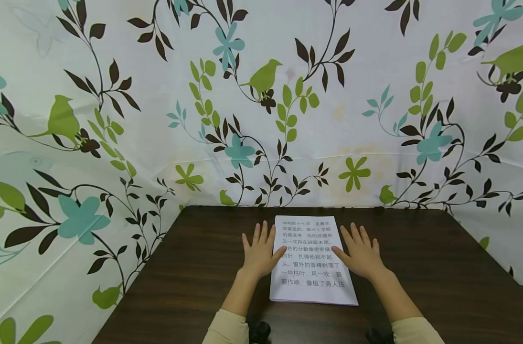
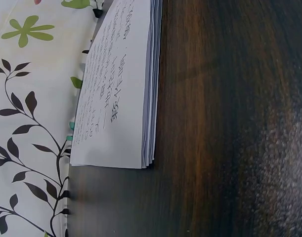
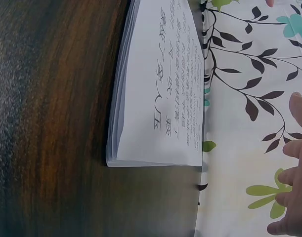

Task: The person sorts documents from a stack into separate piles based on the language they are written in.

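A stack of white paper sheets [image 1: 308, 291] printed with lines of Chinese characters lies on the dark wooden table. My left hand [image 1: 260, 253] is at its left side, fingers straight and spread, the thumb overlapping the left margin in the head view. On the other side my right hand [image 1: 361, 253] mirrors it, fingers spread and thumb over the right margin. Neither hand grips anything. The left wrist view shows the stack [image 2: 126, 98] with its layered edge but no hand. Fingertips of the right hand [image 3: 291, 182] show at the right border of the right wrist view, apart from the stack [image 3: 155, 98].
The dark wooden table [image 1: 192, 267] stretches to both sides of the paper. Behind its far edge hangs a white cloth [image 1: 321, 129] patterned with leaves, flowers and birds; it also covers the left side. Dark wrist devices [image 1: 259, 331] sit under the sleeves.
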`<state>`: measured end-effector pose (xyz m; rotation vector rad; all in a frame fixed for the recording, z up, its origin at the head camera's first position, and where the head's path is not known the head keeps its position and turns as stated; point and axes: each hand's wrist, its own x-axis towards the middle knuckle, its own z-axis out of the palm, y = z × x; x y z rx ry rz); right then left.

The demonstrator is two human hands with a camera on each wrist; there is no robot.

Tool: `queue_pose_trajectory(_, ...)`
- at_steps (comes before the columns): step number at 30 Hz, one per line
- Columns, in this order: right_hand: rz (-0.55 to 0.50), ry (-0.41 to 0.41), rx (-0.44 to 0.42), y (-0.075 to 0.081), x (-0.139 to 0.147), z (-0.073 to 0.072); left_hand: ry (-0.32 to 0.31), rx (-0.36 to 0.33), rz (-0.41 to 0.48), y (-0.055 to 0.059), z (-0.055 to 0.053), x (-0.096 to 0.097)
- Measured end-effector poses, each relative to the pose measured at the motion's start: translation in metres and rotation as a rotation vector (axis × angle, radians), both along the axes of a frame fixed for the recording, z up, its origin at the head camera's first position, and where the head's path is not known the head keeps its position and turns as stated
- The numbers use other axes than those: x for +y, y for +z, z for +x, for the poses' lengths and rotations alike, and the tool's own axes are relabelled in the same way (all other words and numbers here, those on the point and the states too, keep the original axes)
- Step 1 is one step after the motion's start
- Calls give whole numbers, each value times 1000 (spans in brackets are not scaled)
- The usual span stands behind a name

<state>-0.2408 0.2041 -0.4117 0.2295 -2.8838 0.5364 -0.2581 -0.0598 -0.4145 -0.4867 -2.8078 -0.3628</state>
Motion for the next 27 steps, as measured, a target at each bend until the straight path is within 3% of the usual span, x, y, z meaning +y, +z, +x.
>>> queue_pose_trajectory(7, -11, -2, 5, 1, 0, -2, 6, -2, 50, -2, -4, -1)
queue_pose_trajectory(13, -82, -9, 27, 0, 0, -5, 5, -38, 193, -6, -9, -2)
queue_pose_trajectory(22, -298, -37, 21, -3, 2, -11, -27, -108, 565, -12, -17, -4)
queue_pose_trajectory(27, -478, -69, -13, -8, 4, -16, 12, -199, 816, -18, -23, -3)
